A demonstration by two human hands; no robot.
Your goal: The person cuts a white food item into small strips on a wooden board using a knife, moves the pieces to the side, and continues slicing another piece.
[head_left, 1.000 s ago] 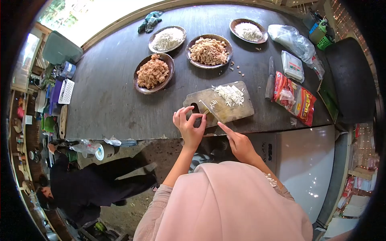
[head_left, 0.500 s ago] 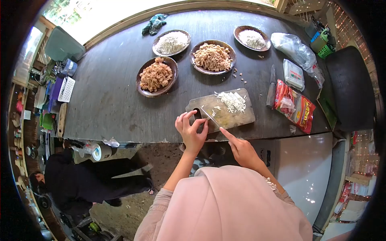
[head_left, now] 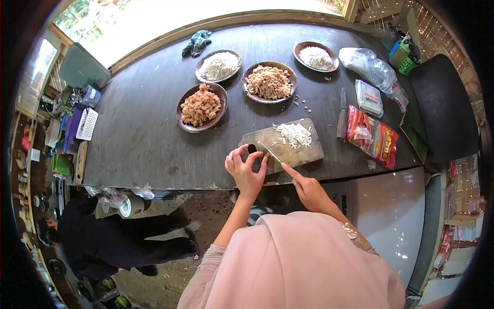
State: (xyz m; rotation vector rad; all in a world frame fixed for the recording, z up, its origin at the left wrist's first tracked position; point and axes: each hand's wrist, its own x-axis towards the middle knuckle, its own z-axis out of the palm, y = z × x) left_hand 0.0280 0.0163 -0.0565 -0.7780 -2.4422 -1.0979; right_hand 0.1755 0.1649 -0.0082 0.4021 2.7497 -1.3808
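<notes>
My right hand [head_left: 309, 191] grips a knife [head_left: 272, 153], its blade slanting over the wooden cutting board [head_left: 303, 155]. At the board's left end, my left hand [head_left: 248, 172] is bent, with thumb and forefinger tips close together near the blade. Whatever lies between those fingertips is too small to make out. A pile of thin white strips [head_left: 295, 135] lies on the board's far side, with a few loose bits nearer the knife.
Behind the board stand bowls of brown pieces [head_left: 199, 107], light-brown pieces [head_left: 269, 82] and white shreds [head_left: 218, 66]. A second knife [head_left: 342, 113], a red packet [head_left: 373, 136] and a plastic bag [head_left: 368, 67] lie right. A person in black [head_left: 118, 232] is at lower left.
The view has tilted slightly, so the table sits a little lower. Both hands stay at the board, with the knife still in the right one. The person in black has shifted slightly.
</notes>
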